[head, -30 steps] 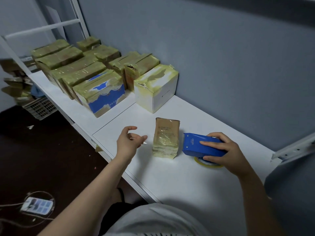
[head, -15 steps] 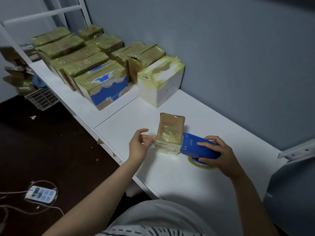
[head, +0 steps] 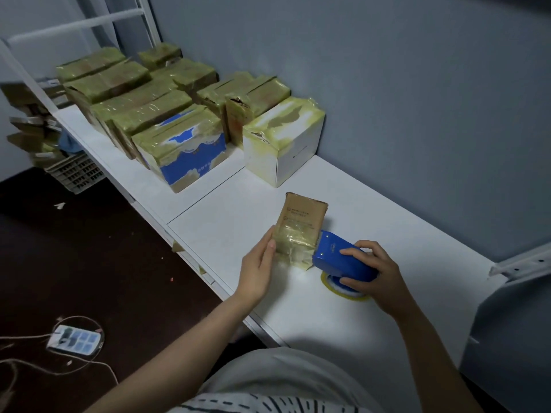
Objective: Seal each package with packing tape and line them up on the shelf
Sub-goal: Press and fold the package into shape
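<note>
If touching, dispenser (head: pixel 340 259) at package (head: pixel 301 225) edge.

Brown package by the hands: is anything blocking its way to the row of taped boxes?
Nothing visible. Only bare white shelf lies between the brown package and the white box ending the row.

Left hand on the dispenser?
No, the right hand grips the dispenser; the left hand rests flat against the package.
</note>
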